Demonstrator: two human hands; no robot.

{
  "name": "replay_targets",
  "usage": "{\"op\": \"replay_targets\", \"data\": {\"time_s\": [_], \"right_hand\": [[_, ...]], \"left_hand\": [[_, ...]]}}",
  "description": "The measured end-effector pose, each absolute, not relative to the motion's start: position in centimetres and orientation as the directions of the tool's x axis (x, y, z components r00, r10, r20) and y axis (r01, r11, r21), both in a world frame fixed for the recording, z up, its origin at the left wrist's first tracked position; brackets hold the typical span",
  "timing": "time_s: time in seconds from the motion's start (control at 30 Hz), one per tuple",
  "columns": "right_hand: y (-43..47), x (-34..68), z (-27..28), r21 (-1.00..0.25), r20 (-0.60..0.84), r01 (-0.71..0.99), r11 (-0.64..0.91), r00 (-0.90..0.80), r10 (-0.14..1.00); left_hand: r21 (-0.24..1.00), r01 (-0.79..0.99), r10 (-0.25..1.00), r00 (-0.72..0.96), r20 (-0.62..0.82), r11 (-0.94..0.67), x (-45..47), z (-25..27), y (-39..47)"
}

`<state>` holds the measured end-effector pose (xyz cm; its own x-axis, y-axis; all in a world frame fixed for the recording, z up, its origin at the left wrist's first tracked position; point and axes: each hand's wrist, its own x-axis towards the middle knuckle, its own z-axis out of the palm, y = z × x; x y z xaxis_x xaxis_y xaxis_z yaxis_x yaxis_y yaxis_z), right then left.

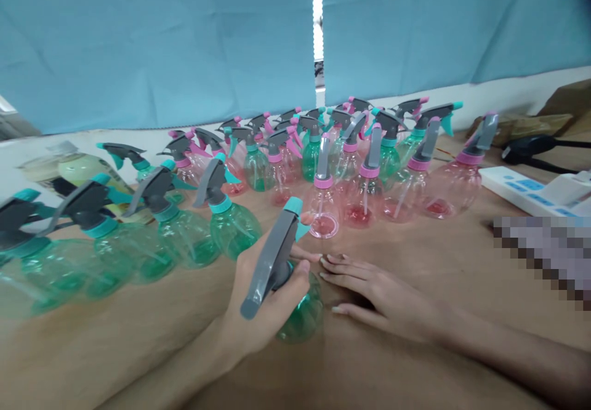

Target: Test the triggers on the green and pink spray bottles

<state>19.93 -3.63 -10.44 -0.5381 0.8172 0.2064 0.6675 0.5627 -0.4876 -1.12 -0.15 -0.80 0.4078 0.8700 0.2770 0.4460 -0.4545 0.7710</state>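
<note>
My left hand (263, 299) is closed around the neck of a green spray bottle (302, 314) with a grey and teal trigger head, which stands on the table in front of me. Its thumb lies on the near side of the neck, and the hand hides part of the bottle. Just to the right, my right hand (378, 290) rests flat on the tabletop, fingers stretched towards the bottle and holding nothing. Beyond my left hand stands another green spray bottle (233, 225). A pink spray bottle (324, 210) is upright past my fingertips.
Several green spray bottles line the left of the wooden table (438, 262). Pink and green ones crowd the back before a blue cloth (161, 40). To the right are a white power strip (530, 188), black headphones or similar (530, 150) and a blurred-out flat object (549, 256).
</note>
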Motion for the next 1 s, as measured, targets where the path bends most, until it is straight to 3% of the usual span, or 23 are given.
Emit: {"op": "replay_targets", "data": {"time_s": [1.0], "right_hand": [[-3.62, 19.93, -10.66, -0.521, 0.244, 0.641, 0.563, -0.521, 0.818]], "left_hand": [[0.755, 0.41, 0.836, 0.441, 0.328, -0.512, -1.4, -0.88, 0.07]]}}
